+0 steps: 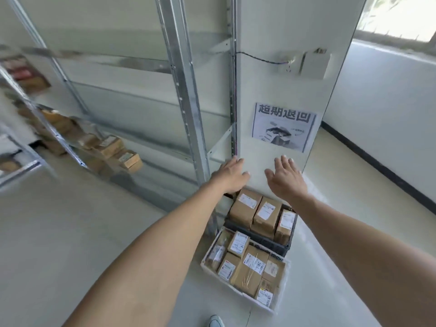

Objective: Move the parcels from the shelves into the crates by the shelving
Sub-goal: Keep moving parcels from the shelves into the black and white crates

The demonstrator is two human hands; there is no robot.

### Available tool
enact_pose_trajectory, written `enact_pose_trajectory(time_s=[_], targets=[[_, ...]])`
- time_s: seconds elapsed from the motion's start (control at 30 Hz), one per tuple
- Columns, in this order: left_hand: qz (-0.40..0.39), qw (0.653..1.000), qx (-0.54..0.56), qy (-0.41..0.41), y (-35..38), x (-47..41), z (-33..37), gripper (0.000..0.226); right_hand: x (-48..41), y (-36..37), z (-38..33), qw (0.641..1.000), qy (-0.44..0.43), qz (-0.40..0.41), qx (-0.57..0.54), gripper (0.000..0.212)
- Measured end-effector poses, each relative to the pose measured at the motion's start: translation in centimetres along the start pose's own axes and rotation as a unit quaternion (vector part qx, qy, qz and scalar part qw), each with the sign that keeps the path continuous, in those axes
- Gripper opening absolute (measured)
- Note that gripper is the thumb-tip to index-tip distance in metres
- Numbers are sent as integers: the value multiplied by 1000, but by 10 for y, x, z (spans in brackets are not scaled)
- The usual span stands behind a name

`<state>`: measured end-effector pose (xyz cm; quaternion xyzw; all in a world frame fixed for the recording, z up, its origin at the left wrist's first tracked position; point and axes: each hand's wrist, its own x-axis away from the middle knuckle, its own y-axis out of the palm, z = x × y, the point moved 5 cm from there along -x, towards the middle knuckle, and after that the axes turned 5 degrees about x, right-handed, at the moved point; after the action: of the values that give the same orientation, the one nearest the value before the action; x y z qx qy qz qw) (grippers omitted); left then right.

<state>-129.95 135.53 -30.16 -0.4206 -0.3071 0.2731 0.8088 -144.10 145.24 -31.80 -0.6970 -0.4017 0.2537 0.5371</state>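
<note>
Two crates stand on the floor by the shelving's end post. The black crate holds three brown labelled parcels. In front of it, the white crate is packed with several brown parcels. More brown parcels lie on a low shelf at the left. My left hand and my right hand are both held out above the black crate, fingers spread, holding nothing.
Metal shelving fills the left and middle, its nearer bays bare. A white panel carries a printed notice and a wall box. A wall with a window runs along the right. The toe of a shoe shows at the bottom.
</note>
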Motion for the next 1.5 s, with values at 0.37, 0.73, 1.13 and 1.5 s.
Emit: enact_pose_trajectory(time_s=[0.37, 0.73, 1.13, 1.5], targets=[[75, 994, -16, -79, -97, 126, -79, 68, 43, -50, -157, 988, -154, 24, 22, 66], [144, 975, 14, -168, -186, 233, -258, 66, 72, -14, -361, 960, -269, 23, 67, 59], [176, 953, 55, -242, -265, 322, -442, 70, 79, 46, -568, 938, -340, -1, 68, 63], [165, 943, 64, -281, -291, 307, -569, 67, 32, 116, -689, 928, -361, -52, 81, 67]])
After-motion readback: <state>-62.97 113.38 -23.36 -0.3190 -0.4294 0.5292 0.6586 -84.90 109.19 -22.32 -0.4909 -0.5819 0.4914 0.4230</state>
